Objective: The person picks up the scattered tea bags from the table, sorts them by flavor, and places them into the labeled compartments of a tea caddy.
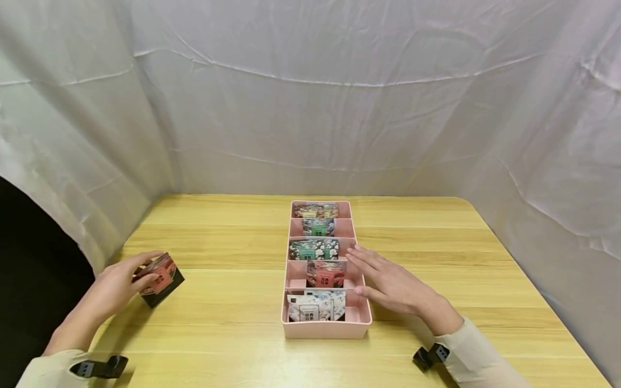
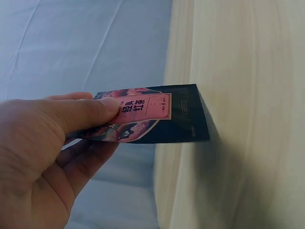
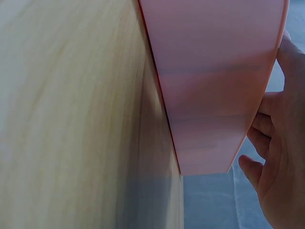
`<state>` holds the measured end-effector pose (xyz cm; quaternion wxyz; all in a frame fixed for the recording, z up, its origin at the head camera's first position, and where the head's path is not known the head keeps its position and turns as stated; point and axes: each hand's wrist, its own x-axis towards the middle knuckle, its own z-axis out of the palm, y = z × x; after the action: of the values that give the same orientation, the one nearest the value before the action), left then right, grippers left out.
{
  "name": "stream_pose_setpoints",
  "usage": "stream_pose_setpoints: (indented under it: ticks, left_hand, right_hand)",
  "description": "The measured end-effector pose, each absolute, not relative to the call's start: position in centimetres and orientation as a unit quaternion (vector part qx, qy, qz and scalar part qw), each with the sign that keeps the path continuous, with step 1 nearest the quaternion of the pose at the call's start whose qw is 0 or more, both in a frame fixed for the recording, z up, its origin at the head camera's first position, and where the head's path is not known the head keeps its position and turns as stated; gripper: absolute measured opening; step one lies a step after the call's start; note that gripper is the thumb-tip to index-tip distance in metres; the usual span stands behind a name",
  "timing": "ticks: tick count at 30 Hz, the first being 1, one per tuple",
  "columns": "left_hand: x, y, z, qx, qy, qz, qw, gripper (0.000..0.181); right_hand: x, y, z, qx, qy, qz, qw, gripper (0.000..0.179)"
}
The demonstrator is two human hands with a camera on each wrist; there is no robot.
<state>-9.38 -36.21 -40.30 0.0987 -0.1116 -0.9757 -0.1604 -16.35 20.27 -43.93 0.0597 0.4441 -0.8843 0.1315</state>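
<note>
At the left of the head view my left hand (image 1: 111, 288) pinches a black and pink-red tea sachet (image 1: 167, 284) between thumb and fingers. The left wrist view shows the sachet (image 2: 183, 114) above the wooden table, its printed label facing up beside the thumb. A long pink divided box (image 1: 326, 330) stands mid-table. My right hand (image 1: 400, 283) lies along its right side, fingers extended, fingertips at the rim. In the right wrist view the box's side wall (image 3: 214, 86) hides part of the fingers.
Patterned sachets stand in the box's compartments: white ones (image 1: 315, 307) at the front, a red one (image 1: 326, 275) behind, then teal-labelled (image 1: 312, 250), green-labelled (image 1: 318, 228) and yellow-labelled (image 1: 315, 211) ones. Pale curtains (image 1: 310, 118) surround the wooden table (image 1: 228, 323).
</note>
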Motion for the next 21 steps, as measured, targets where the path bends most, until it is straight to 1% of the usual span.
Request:
stream_pose_setpoints:
  ticks: [3,9,12,16,21]
  left_hand:
    - [-9.7,-35.7,-39.9,-0.116,-0.975,-0.161,0.096,0.048]
    - [-10.5,-34.4,-39.3,-0.135,-0.97,-0.169,0.111,0.046]
    - [-10.8,-33.6,-39.1,-0.153,-0.965,-0.164,0.134,0.045]
    - [-11.1,-32.6,-38.5,-0.172,-0.96,-0.162,0.151,0.042]
    - [-11.3,-31.4,-37.8,-0.181,-0.958,-0.166,0.151,0.041]
  right_hand:
    - [-16.3,20.2,-43.9,0.444,-0.885,0.129,0.058,0.07]
    - [-16.3,20.2,-43.8,0.444,-0.885,0.129,0.058,0.07]
    - [-16.3,20.2,-43.8,0.446,-0.884,0.13,0.059,0.07]
    - [-16.3,20.2,-43.8,0.446,-0.884,0.13,0.058,0.069]
    - [-16.3,20.2,-43.8,0.445,-0.884,0.13,0.059,0.069]
